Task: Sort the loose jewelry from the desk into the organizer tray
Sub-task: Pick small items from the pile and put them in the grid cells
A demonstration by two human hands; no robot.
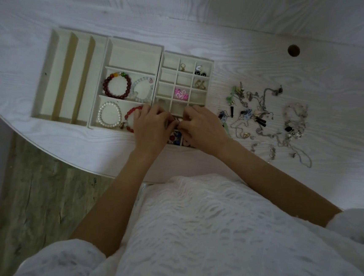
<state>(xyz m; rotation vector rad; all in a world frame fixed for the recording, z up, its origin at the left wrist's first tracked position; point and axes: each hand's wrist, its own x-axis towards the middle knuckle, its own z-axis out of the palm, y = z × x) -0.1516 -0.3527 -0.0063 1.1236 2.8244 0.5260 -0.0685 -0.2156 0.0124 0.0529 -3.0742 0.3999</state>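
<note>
While over tray (160, 73), hands (fingertips together).

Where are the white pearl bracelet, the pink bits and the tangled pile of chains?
white pearl bracelet (100, 114): head view, its left beads.
pink bits (181, 93): head view, their middle.
pile of chains (260, 113): head view, the tangle's middle.

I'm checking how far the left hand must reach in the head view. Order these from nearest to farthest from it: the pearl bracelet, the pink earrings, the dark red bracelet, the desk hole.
From the left hand:
1. Pearl bracelet, just left of it, in the near compartment.
2. Pink earrings, up and right, in a small cell.
3. Dark red bracelet, farther back on the left; close to the earrings' distance, so that ranking is loose.
4. Desk hole, far right and back.
</note>
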